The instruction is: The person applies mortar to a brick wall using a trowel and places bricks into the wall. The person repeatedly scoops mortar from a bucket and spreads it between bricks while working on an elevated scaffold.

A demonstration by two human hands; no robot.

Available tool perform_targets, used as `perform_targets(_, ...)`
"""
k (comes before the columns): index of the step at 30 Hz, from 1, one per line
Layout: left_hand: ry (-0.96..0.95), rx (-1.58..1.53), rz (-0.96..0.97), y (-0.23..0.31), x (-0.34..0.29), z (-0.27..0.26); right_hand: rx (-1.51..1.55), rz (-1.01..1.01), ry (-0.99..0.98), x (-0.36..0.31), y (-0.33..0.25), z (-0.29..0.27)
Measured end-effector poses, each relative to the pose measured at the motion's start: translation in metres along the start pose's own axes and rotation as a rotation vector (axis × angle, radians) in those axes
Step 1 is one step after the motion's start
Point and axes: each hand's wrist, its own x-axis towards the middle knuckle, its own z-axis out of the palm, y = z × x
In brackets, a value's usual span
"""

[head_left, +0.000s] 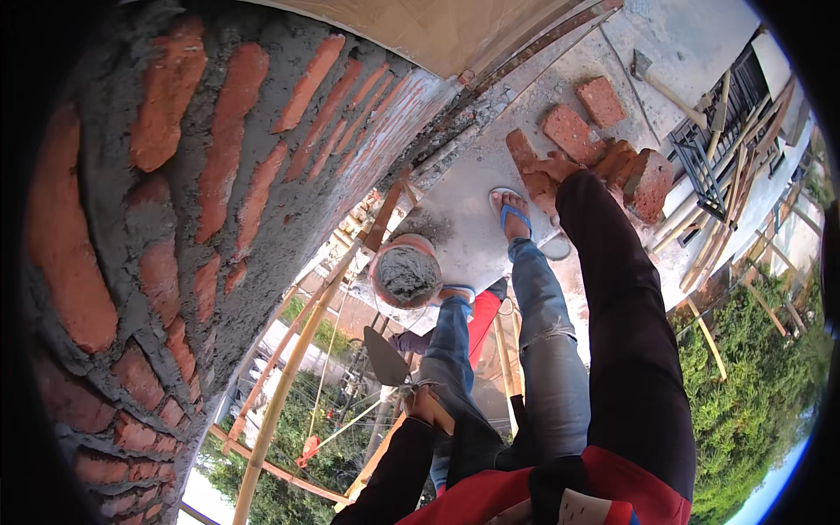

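Down by my left thigh, my left hand point(426, 408) is closed around the handle of a trowel point(385, 357), its pointed grey blade tilted up and away. My right arm stretches forward to a small pile of bricks, where my right hand point(555, 168) grips a red brick point(524, 156) at the pile's left edge. Beside it lie a dusty brick point(570, 133), another brick point(601, 101) farther off and a rough, broken-looking brick point(649, 185) to the right. A bucket point(378, 278) holding wet grey mortar point(406, 273) stands left of my sandalled feet.
A brick wall point(223, 149) with grey mortar joints rises close on the left. Bamboo poles point(293, 385) stand below the platform's edge, with trees beyond. At the right lie a hammer-like tool point(665, 87), a dark metal grille point(700, 175) and several wooden sticks point(726, 214).
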Motion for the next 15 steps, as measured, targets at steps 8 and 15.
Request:
perform_targets(8,0.011,0.015,0.059,0.023,0.017,-0.080,0.685,-0.516,-0.373,-0.289,0.006,-0.054)
perform_targets(15,0.053,-0.567,-0.117,-0.017,0.025,-0.134,0.312,-1.055,-0.457,-0.521,-0.125,-0.056)
